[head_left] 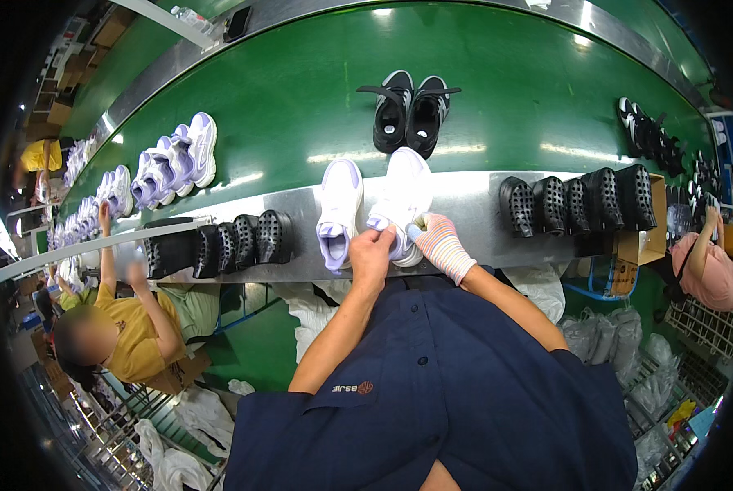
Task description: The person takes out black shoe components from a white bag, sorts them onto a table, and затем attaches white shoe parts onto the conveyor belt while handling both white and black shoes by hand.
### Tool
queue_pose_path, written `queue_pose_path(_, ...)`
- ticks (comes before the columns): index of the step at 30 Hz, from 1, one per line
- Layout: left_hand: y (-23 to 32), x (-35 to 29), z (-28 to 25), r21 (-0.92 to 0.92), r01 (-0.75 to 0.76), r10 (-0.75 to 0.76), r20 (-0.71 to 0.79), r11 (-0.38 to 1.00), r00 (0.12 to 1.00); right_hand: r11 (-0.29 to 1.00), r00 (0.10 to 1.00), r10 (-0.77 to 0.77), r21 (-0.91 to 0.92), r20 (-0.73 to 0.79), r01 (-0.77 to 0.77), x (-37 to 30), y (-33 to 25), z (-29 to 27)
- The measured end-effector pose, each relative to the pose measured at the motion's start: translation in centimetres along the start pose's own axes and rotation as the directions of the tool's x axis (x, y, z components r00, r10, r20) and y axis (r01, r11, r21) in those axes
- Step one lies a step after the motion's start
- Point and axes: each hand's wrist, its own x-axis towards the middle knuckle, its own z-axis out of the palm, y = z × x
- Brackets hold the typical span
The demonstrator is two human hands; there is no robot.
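A white sneaker with lilac trim [403, 184] lies on the metal edge in front of me, toe pointing away. My bare left hand [371, 255] pinches the left side of its ankle opening. On the opposite side, my right hand [443, 245], in a striped knit glove, has its fingers closed at the collar; the fingertips are partly hidden. The matching white sneaker [339, 204] rests just to the left, untouched. Beyond them, a pair of black sneakers [424, 110] with straps spread outward sits on the green belt [284, 98].
Black perforated shoe-shaped forms [577, 203] stand in a row on the right, with more forms [243, 241] on the left. White-lilac sneakers [174, 159] line the belt's left; black sneakers [651, 135] sit far right. Co-workers [141, 335] are seated either side, beside a cardboard box [649, 237].
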Motion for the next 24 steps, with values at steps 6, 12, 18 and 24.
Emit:
queue_pose_path(6, 2.8, -1.9, -0.5, 0.573, -0.666, 0.604, 0.337, 0.477, 0.722, 0.989, 0.994, 0.082, -0.114, -0.075, -0.091, 0.2, 3.5, -1.4)
queue_pose_path(12, 3.4, -0.5, 0.1, 0.581, -0.770, 0.699, 0.434, 0.264, 0.568, 0.947, 1.000, -0.016, -0.320, -0.026, 0.007, -2.8, -0.4, -1.1)
queue_pose_path(18, 3.8, -1.1, -1.5, 0.570, -0.747, 0.622, 0.458, 0.343, 0.635, 0.936, 0.993, -0.047, -0.351, -0.111, 0.005, -2.5, 0.1, 0.9)
queue_pose_path(24, 5.0, -4.2, -10.5, 0.689, -0.700, 0.517, 0.537, 0.187, 0.667, 0.915, 0.998, -0.037, -0.403, -0.059, 0.010, -3.0, -1.3, 1.7)
